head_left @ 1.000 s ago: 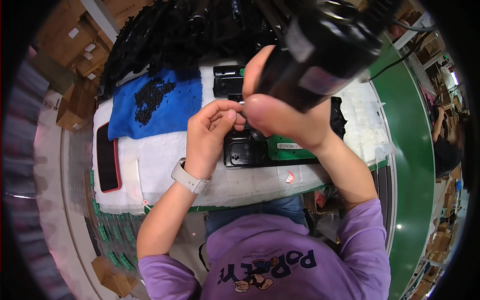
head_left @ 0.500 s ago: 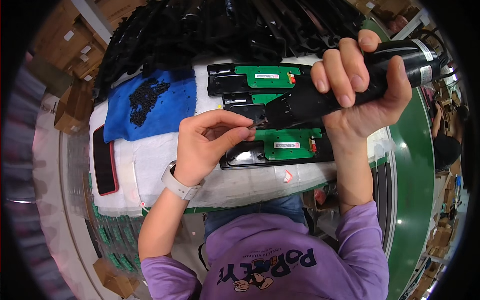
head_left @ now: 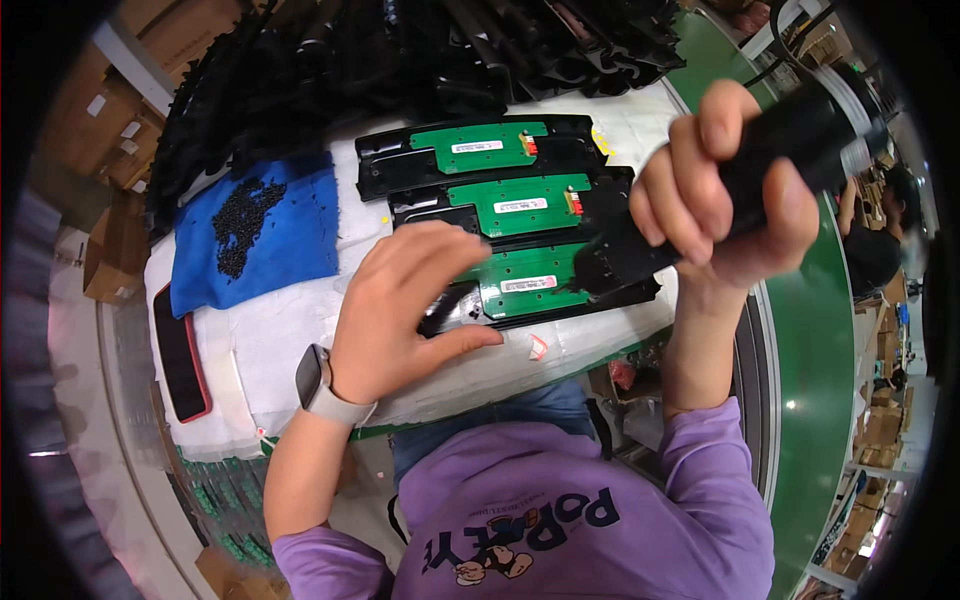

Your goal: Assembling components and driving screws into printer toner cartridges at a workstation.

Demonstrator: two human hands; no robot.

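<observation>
A black corded electric screwdriver [head_left: 822, 128] lies in my right hand [head_left: 700, 190], with my fingers wrapped round its body. Its tapered front end points left and down, over the right end of the nearest black plastic panel [head_left: 635, 292]. My left hand [head_left: 385, 300] is open, thumb and fingers apart, above the left end of that same panel. Three such panels lie in a stepped row. They carry a near green circuit board [head_left: 507, 268], a middle circuit board [head_left: 480, 195] and a far circuit board [head_left: 450, 160]. The screwdriver's tip is hard to make out.
On the left, a blue cloth [head_left: 305, 255] holds a heap of small black screws [head_left: 240, 225]. A red-edged phone [head_left: 180, 360] lies in front of it. Many long black plastic parts [head_left: 400, 70] are piled at the back. A small red-and-white scrap [head_left: 538, 347] lies near the front edge.
My left hand has let go at the screwdriver's tip, opened and moved apart from it. The screwdriver has come down to the nearest panel. The whole view has shifted slightly.
</observation>
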